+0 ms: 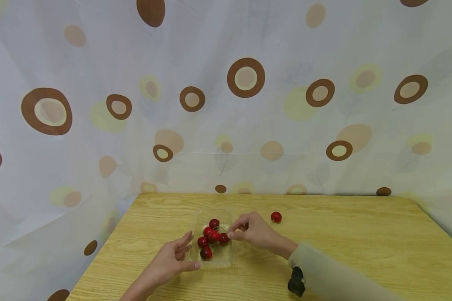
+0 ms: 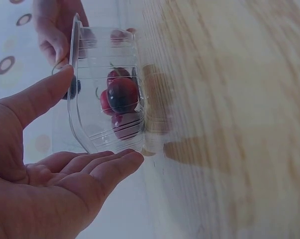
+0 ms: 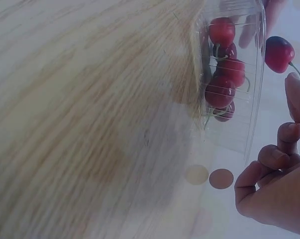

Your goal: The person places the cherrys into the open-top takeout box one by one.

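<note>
A clear plastic box [image 1: 226, 261] stands on the table with several red cherries [image 3: 222, 92] inside, some with green stems. My left hand [image 1: 167, 261] is at its near left corner, thumb and fingers spread and mostly straight. In the left wrist view, the thumb tip is by the rim and the fingers lie along the wall; whether they press on it I cannot tell. My right hand [image 1: 254, 232] pinches the stem of a cherry [image 3: 279, 55] between thumb and index finger. That cherry hangs at rim height over the box, off the others.
A single cherry [image 1: 276, 217] with its stem lies on the wooden table [image 1: 342, 242], right of the box and beyond my right wrist. A pale curtain [image 1: 286, 125] with brown and yellow spots hangs behind the table and at its sides.
</note>
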Tool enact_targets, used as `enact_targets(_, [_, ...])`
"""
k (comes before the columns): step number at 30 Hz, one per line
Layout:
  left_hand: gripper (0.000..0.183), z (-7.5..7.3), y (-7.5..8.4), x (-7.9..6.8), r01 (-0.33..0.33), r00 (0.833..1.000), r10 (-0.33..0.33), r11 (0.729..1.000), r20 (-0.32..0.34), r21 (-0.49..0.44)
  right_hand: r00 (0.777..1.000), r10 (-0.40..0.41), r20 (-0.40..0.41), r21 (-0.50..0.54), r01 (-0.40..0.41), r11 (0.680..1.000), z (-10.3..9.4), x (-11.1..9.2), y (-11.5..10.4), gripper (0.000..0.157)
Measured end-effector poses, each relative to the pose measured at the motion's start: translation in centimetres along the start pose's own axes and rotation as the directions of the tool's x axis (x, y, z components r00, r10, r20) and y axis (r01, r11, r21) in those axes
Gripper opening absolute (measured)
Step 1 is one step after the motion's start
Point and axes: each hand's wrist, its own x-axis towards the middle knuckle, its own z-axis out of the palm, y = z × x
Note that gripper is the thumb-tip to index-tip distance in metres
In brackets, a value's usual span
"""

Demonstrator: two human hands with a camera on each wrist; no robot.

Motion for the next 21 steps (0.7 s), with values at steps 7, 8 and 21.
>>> enact_targets(7, [0.104, 0.2, 1.4, -0.5, 0.029, 1.000, -0.029, 1.000, -0.005, -0.012, 1.000, -0.027, 0.006, -0.007, 0.027, 1.000, 0.6, 0.3, 0.3, 0.009])
enact_targets(8, [0.104, 0.2, 1.7, -0.6, 0.032, 0.999, -0.032, 0.999, -0.002, -0.012, 0.999, -0.034, 0.004, -0.012, 0.035, 0.999, 0.7, 0.3, 0.3, 0.009])
enact_targets(21, [0.098, 0.6, 3.1, -1.4, 0.037, 0.999, -0.038, 0.999, -0.031, -0.026, 0.990, -0.013, -0.137, -0.165, -0.010, 0.986, 0.1, 0.0, 1.2, 0.006])
